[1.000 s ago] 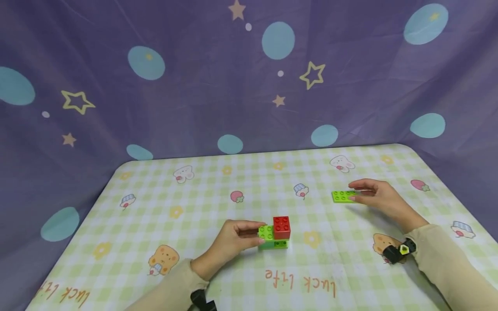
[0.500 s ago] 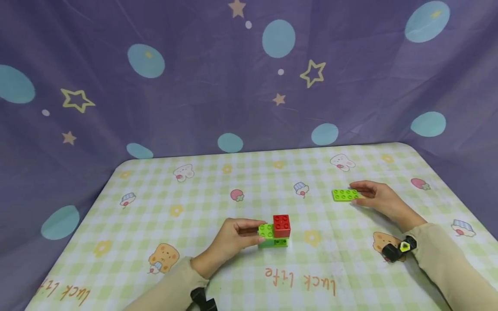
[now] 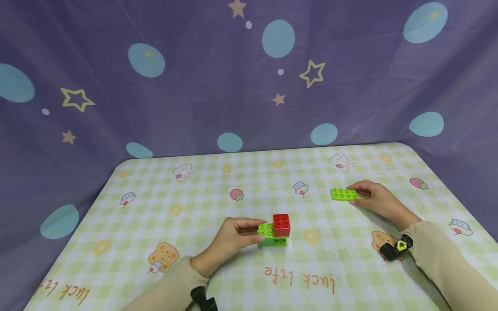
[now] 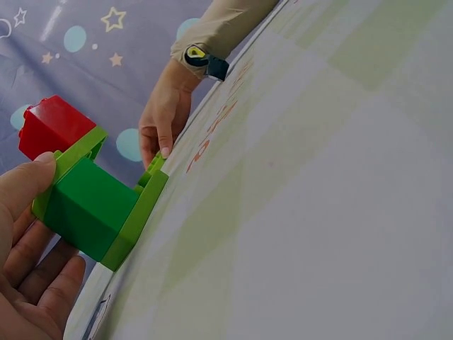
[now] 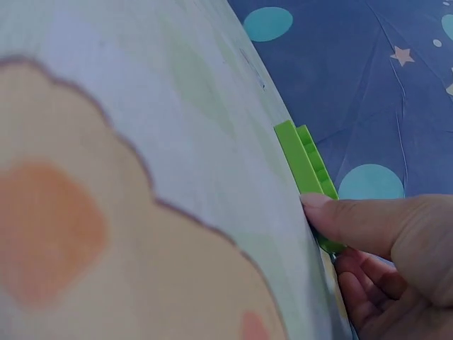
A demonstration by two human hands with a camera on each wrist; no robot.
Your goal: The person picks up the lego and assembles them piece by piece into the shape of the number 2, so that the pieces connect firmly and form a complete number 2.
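Near the front middle of the table stands a small stack of toy building bricks. A light green plate [image 4: 145,216] forms its base, a dark green brick [image 4: 92,205] sits on that, and another light green plate [image 3: 266,230] lies on top. A red brick [image 3: 282,224] caps the stack's right end. My left hand [image 3: 229,239] pinches the stack's left end between thumb and fingers. Farther back on the right, my right hand [image 3: 375,199] pinches the right end of a loose light green plate [image 3: 342,194]; the right wrist view shows the thumb on that plate's [image 5: 303,159] near side.
A checked, patterned tablecloth [image 3: 186,190] covers the table. Behind it hangs a purple curtain [image 3: 186,108] with stars and ovals. Black straps with small devices [image 3: 397,248] are on both wrists.
My right hand's fingers have shifted around the loose plate's right end and now close on it; the plate has barely moved. My left hand and the stack stay in place.
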